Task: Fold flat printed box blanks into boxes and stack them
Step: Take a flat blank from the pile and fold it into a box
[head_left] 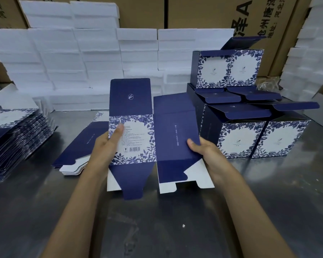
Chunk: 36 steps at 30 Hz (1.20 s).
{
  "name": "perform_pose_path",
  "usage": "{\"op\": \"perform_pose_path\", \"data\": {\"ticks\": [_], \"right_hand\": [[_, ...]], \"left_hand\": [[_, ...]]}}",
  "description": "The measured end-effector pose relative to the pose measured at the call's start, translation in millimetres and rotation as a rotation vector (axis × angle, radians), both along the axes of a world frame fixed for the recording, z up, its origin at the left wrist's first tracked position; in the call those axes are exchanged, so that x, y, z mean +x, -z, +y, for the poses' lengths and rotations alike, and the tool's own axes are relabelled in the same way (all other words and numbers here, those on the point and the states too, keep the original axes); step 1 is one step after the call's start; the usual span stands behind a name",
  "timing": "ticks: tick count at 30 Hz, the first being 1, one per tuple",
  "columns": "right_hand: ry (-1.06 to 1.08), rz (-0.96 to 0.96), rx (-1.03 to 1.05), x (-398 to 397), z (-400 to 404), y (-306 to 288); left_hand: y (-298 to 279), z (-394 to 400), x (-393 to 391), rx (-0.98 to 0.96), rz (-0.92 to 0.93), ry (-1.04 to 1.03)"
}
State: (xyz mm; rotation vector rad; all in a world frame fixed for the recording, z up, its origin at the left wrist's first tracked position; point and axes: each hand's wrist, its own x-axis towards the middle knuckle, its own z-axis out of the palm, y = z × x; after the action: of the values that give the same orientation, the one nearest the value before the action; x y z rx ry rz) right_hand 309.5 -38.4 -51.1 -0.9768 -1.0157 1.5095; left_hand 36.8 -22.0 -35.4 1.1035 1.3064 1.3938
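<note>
Left thumb laid flat on the floral, barcode panel of the box blank (138,138), other left fingers hidden behind the card; left hand (105,146) pinching that panel's outer edge. Right thumb curled over the outer edge of the plain navy side panel, right fingers behind it; right hand (203,148) gripping there. Both hands closed on the same blank.

Blank held upright, raised off the bench (157,229), partly opened along the crease between the two panels. Long lid flap standing above the floral panel; tuck flaps and white inner faces hanging below.

Judged: thin printed card, very light, stiff across panels but hinging freely at the scores. Smooth coated face, likely a bit slippery, so edge pinches hold better than flat palms. Corners and tabs prone to creasing or tearing if forced. Best hold: opposite outer edges, mid-height, pressing inward to square the tube.

Left of the blank: small stack of flat blanks (78,146) on the bench, taller pile of blanks (17,136) beyond it. Right of the blank: folded boxes (241,138), stacked in tiers, lids open. Behind the blank: white foam blocks (101,58) walled up against brown cartons (203,12).
</note>
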Motion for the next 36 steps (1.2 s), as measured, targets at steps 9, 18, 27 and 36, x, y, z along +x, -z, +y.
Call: {"op": "perform_pose_path", "data": {"ticks": [9,18,27,36], "right_hand": [[0.045,0.026,-0.037,-6,-1,-5],[0.061,0.219,-0.05,-6,-10,-24],[0.04,0.149,0.215,5,-6,-15],[-0.023,-0.171,0.19,-2,2,-1]], "left_hand": [[1,5,-1,-0.006,0.082,-0.06],[-1,3,1,-0.024,0.129,0.214],[0,-5,40,0.006,-0.009,0.56],[-3,-15,43,0.185,0.241,0.597]]}}
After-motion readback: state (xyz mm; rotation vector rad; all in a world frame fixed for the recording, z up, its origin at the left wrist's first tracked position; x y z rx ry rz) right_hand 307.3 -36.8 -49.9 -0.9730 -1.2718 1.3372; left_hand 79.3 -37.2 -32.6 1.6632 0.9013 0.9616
